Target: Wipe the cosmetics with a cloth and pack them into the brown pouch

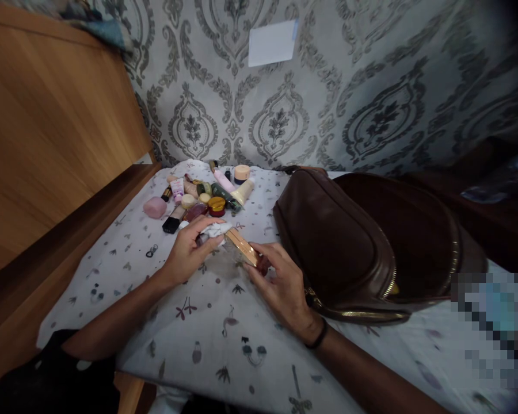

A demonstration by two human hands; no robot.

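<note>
My right hand point(280, 282), with a dark band at the wrist, grips one end of a slim, gold, square-sided cosmetic tube point(242, 247). Between the fingers of my left hand point(190, 250) is a crumpled white wipe point(216, 229), which touches the tube's far end. Both hands are just above the patterned white cloth point(224, 307). Close beyond my left hand lies a cluster of cosmetics, among them a pink sponge point(155, 207), a black-capped bottle point(174, 219), an amber jar point(216, 206) and a cream-coloured squeeze tube point(243, 192).
A brown leather bag point(328, 230) lies unzipped to the right of my hands. At the left stands a wooden cabinet point(60, 103). Patterned wallpaper point(276, 123) closes off the back, with a white paper point(273, 43) on it. The far right is blurred out.
</note>
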